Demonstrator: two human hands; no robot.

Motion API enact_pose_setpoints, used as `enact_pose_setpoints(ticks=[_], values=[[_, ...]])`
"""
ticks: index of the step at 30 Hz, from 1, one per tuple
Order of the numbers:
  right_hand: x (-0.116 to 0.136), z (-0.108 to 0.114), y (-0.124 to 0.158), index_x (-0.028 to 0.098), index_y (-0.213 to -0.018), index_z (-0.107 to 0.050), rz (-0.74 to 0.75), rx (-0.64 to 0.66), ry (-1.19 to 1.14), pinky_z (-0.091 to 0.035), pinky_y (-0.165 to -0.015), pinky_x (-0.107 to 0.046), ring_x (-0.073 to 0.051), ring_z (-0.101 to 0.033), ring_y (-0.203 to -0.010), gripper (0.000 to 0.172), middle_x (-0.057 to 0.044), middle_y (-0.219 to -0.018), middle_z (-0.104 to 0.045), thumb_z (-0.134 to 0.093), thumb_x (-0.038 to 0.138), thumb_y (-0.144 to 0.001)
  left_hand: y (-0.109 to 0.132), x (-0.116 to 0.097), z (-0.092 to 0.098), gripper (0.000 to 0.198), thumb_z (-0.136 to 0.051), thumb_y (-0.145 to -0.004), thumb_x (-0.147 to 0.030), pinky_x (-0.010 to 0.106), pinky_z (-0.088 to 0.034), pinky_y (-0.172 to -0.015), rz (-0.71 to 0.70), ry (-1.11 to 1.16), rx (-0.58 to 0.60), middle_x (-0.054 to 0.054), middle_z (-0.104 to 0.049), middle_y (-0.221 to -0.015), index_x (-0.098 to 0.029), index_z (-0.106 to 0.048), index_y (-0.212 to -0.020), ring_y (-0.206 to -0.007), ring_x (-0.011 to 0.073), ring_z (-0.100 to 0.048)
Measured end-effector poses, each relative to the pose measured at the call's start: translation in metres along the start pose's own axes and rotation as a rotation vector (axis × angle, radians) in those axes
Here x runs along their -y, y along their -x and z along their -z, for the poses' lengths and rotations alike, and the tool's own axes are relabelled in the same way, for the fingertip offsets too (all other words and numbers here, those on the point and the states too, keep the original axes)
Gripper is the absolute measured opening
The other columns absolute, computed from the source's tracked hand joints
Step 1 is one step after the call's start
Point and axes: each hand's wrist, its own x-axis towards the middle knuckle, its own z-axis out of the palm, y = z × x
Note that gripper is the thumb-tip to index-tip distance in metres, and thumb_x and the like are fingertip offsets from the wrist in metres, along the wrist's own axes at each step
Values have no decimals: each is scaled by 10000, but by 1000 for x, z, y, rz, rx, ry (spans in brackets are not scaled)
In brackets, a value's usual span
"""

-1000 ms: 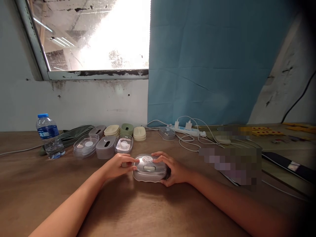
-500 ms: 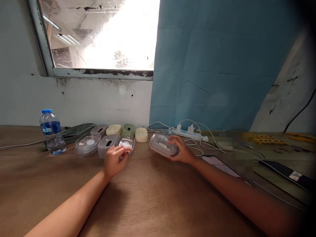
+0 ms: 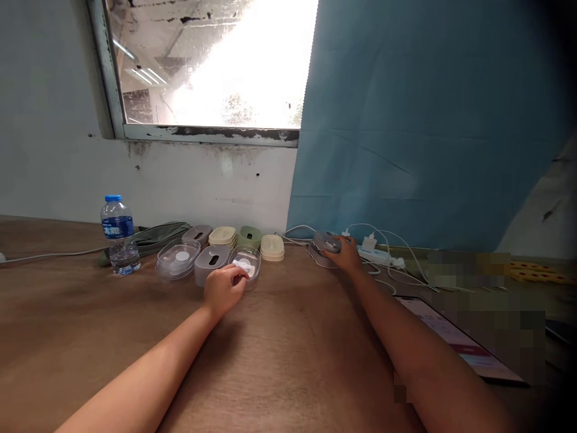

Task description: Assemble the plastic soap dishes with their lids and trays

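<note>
My left hand is closed, fingers curled at the near edge of a clear plastic lid with a white round label inside; what they hold, if anything, is hidden. My right hand is around a grey storage box with a clear lid, at the back of the table beside the power strip. Left of my left hand stand a grey slotted box and stacked clear lids. Behind are another grey box, cream lids, a green box and more stacked cream lids.
At the left a water bottle stands before a dark green pouch. White cables and a power strip lie at the back right. A phone lies beyond my right forearm. A blue curtain hangs behind.
My right hand has moved right and back with the grey box, now down by the power strip. The left hand stays by the clear lid, fingers curled closer. The view has turned left.
</note>
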Motion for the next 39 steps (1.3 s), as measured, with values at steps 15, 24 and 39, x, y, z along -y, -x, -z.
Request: enact_pose_setpoints(ticks=[15,24,39], values=[[123,-44,19,170,-1034,-580,434,425,55,-412,-897,-425,-209,-530,-1009,228,-68,-1088,-570,-558,302,-849,-8,10,10,217,-484,-719,-168,291,-382,-710,72,-163,-220,4,-587,-727,-198,-601,-898,-728,180,-548],[152,-66,15,153,-1108,-526,284,424,-75,-493,-785,-381,-184,-569,-927,260,-72,-1107,-550,-506,296,-893,-13,31,12,264,-509,-679,-194,399,-374,-871,123,-471,31,130,-613,-961,-128,-563,-929,-978,286,-525],[134,113,129,197,-1024,-557,757,821,-571,-475,-818,-286,-160,-561,-936,177,-79,-1052,-558,-481,271,-882,-17,53,18,251,-487,-776,-237,301,-459,-777,113,-307,135,131,-680,-961,-121,-648,-929,-899,245,-624]])
